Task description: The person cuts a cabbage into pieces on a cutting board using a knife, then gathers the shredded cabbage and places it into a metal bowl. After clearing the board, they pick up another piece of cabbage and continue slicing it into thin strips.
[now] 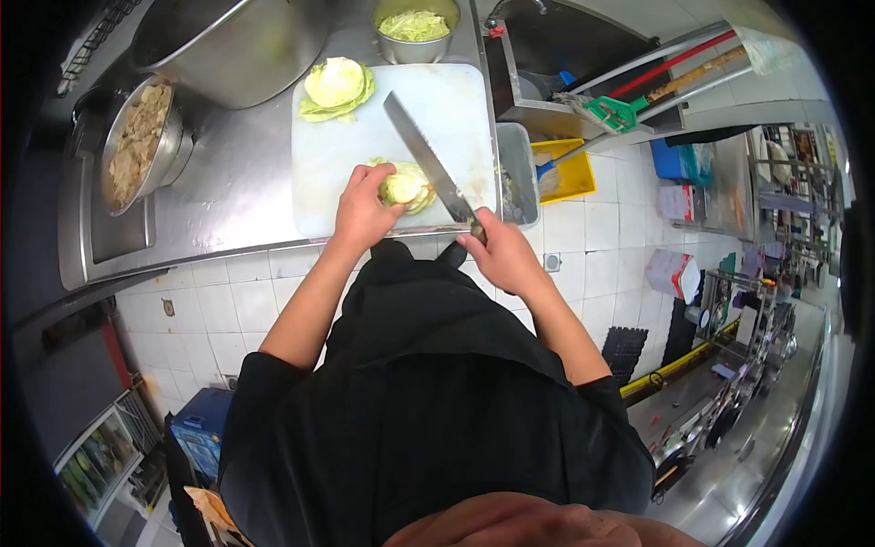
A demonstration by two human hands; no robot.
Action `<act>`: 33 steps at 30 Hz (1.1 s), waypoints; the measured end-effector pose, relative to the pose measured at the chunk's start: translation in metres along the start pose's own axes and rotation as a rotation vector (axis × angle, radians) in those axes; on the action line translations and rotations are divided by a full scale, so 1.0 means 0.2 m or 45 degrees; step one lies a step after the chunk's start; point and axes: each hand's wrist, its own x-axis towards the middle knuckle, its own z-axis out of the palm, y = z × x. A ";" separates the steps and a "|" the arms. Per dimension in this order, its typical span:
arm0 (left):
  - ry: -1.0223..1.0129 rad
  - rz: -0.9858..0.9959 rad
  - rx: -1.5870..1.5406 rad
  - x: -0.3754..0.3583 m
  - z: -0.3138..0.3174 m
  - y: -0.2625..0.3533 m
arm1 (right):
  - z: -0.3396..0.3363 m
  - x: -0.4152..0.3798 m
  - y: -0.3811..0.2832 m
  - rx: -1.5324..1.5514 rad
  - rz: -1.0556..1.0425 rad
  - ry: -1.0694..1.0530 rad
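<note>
On a white cutting board (pixel 342 150) lies a piece of cabbage (pixel 406 189), gripped by my left hand (pixel 366 208) with fingers curled over its left and top sides. My right hand (pixel 497 248) is closed around the handle of a long knife (pixel 423 152). The blade points up and to the left, just right of the cabbage piece; whether it touches is hard to tell. A larger cut cabbage portion (pixel 335 87) rests at the board's upper left, with loose leaves under it.
Shredded cabbage fills a metal bowl (pixel 437 46) behind the board. A large steel pot (pixel 228 55) and a bowl of pale brown food (pixel 173 146) stand to the left. Right of the counter are a clear bin (pixel 518 173), a yellow container (pixel 579 178) and a sink (pixel 538 87).
</note>
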 end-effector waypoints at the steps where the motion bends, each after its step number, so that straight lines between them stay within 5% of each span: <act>1: -0.002 0.011 -0.003 0.01 0.00 0.01 | 0.01 -0.02 0.01 -0.003 0.002 0.011; 18: -0.192 0.124 0.219 0.07 -0.02 0.08 | 0.22 0.09 0.04 -0.322 0.007 -0.020; 28: -0.226 -0.007 0.221 0.06 -0.10 -0.02 | 0.01 0.10 -0.06 0.013 0.109 0.093; 30: -0.068 0.094 0.540 0.04 -0.10 0.04 | -0.03 0.09 0.00 0.238 0.220 0.122; 33: -0.008 0.243 0.518 0.05 -0.08 0.13 | -0.03 0.07 0.06 0.294 0.226 0.183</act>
